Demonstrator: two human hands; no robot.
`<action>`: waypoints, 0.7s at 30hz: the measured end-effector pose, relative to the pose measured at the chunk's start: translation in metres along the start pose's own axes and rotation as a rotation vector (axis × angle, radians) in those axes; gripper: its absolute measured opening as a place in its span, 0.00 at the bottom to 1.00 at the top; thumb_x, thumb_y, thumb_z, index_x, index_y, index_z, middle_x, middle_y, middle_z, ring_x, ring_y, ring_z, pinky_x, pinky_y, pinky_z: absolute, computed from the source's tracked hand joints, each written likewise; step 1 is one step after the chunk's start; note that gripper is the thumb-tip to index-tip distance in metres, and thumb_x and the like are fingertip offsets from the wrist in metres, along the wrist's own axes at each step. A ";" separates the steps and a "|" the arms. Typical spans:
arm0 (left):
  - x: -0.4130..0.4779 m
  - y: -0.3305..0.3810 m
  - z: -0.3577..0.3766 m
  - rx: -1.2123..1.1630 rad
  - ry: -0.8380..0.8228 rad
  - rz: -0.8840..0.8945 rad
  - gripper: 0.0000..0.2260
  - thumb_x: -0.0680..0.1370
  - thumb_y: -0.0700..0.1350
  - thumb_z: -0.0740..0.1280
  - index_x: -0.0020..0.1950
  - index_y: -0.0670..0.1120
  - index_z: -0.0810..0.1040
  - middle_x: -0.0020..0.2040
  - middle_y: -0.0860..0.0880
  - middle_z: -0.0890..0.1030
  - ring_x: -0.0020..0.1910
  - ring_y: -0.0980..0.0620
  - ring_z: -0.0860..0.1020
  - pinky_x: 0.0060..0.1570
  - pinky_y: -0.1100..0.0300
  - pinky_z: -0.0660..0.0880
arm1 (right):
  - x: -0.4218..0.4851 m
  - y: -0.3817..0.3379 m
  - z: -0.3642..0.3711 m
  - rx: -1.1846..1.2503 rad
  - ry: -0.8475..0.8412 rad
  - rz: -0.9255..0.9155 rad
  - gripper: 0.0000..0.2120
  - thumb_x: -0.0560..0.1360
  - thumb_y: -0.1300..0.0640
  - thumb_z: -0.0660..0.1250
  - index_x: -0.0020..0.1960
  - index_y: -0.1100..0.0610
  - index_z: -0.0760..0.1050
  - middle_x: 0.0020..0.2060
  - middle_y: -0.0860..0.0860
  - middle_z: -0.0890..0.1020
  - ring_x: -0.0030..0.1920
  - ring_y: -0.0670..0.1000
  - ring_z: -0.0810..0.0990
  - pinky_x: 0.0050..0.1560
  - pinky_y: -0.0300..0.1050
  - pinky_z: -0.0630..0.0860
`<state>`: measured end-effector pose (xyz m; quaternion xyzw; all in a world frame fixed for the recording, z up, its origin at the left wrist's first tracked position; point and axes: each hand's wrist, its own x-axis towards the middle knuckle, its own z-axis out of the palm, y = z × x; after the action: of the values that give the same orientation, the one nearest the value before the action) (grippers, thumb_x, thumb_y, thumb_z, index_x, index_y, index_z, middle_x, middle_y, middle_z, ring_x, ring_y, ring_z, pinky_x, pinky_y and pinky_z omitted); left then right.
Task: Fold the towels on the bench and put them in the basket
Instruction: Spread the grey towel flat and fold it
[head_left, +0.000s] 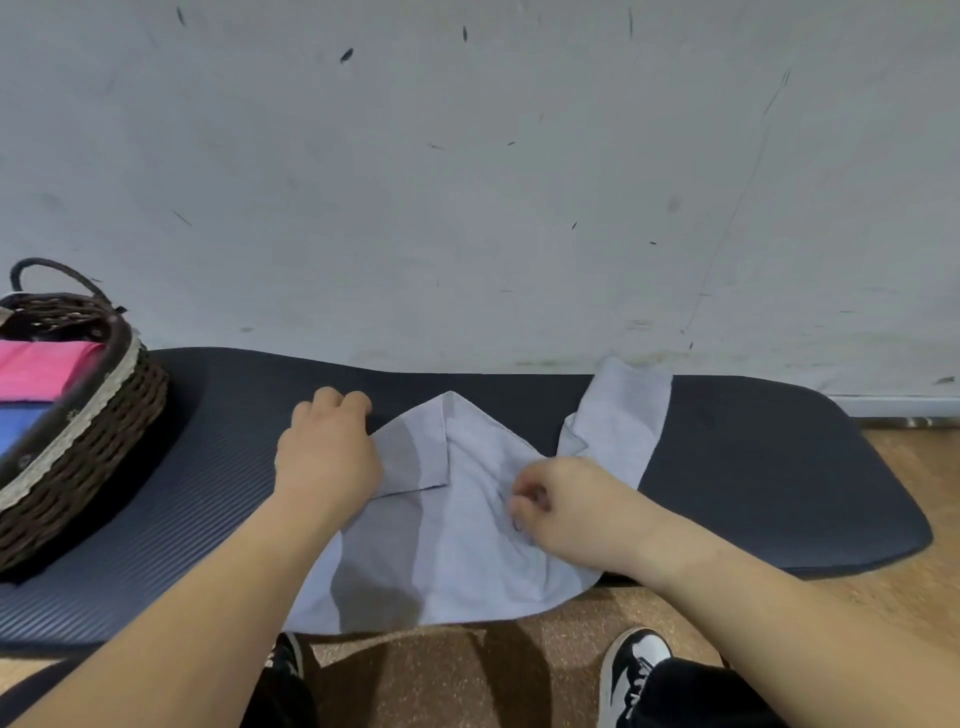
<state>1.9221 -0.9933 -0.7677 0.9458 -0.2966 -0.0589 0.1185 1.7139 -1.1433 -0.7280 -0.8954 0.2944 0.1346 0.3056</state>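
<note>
While you leaned over the bench (753, 467), no brand, label or readable writing showed on anything in view. You had one pale grey towel (457, 545) spread across the dark ribbed pad, its near edge hanging over the front lip at about six o'clock, its far right part bunched up toward the wall (467, 182) at one o'clock. One flap lay turned over near the towel's top, forming a peak at twelve o'clock.

One wicker basket (88, 447) stood on the bench at nine o'clock, with a dark handle arched over it and a pale lace band below its rim. Two folded cloths lay inside it: one pink towel (41, 369) and, nearer you, one blue towel (21, 426).

Your left hand (327, 457) rested knuckles up at the towel's left edge, fingers curled down onto the cloth; whether they gripped it or only pressed on it I cannot tell. Your right hand (571, 509) sat on the towel's right half, fingers drawn in tightly, pinching a fold of grey fabric. Both forearms were bare. Two black-and-white shoes (634, 670) stood on the brown floor (779, 597) below.
</note>
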 end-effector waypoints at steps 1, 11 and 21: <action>-0.003 0.003 0.001 -0.030 0.047 0.051 0.13 0.79 0.45 0.64 0.64 0.49 0.75 0.59 0.49 0.73 0.55 0.46 0.72 0.46 0.52 0.72 | 0.007 0.010 -0.001 -0.092 0.108 -0.033 0.11 0.81 0.48 0.62 0.52 0.53 0.80 0.43 0.51 0.83 0.44 0.54 0.83 0.45 0.50 0.81; -0.014 0.015 0.016 -0.015 -0.126 0.193 0.06 0.82 0.47 0.60 0.51 0.50 0.75 0.49 0.52 0.72 0.45 0.48 0.75 0.43 0.50 0.79 | 0.030 0.093 -0.015 -0.367 0.292 -0.042 0.22 0.82 0.41 0.56 0.71 0.50 0.71 0.66 0.47 0.75 0.64 0.54 0.75 0.60 0.51 0.76; 0.029 -0.035 -0.034 -0.261 0.091 -0.098 0.06 0.80 0.44 0.61 0.50 0.50 0.78 0.47 0.46 0.83 0.44 0.43 0.80 0.46 0.51 0.77 | 0.022 0.089 -0.044 -0.463 -0.025 0.551 0.24 0.77 0.44 0.53 0.68 0.51 0.74 0.60 0.50 0.79 0.58 0.56 0.78 0.54 0.51 0.75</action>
<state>1.9715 -0.9757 -0.7456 0.9373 -0.2343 -0.0600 0.2508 1.6799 -1.2377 -0.7454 -0.8264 0.4825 0.2859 0.0504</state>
